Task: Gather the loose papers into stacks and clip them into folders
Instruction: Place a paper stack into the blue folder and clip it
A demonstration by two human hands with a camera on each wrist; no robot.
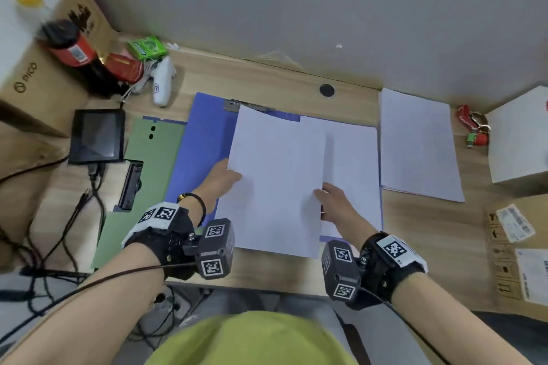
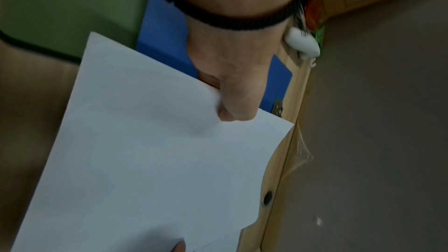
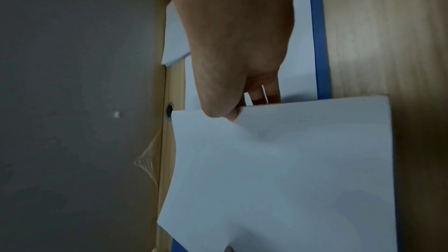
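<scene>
A stack of white paper point(image 1: 278, 181) is held above an open blue folder point(image 1: 204, 133) in the middle of the desk. My left hand point(image 1: 228, 175) pinches the stack's left edge, thumb on top point(image 2: 238, 106), fingers underneath. My right hand point(image 1: 326, 198) pinches its right edge point(image 3: 227, 110) the same way. More white sheets point(image 1: 353, 163) lie on the folder's right half under the held stack. The folder's metal clip point(image 1: 232, 105) shows at its far edge. A second white paper stack point(image 1: 418, 145) lies to the right. A green folder point(image 1: 142, 163) lies to the left, partly under the blue one.
A small dark screen point(image 1: 98, 136) with cables sits left of the green folder. Red containers point(image 1: 74, 47), a green packet and a white controller point(image 1: 161, 83) crowd the back left. Cardboard boxes point(image 1: 519, 249) and a white box point(image 1: 519, 139) stand at the right. A grey wall point(image 1: 296, 9) backs the desk.
</scene>
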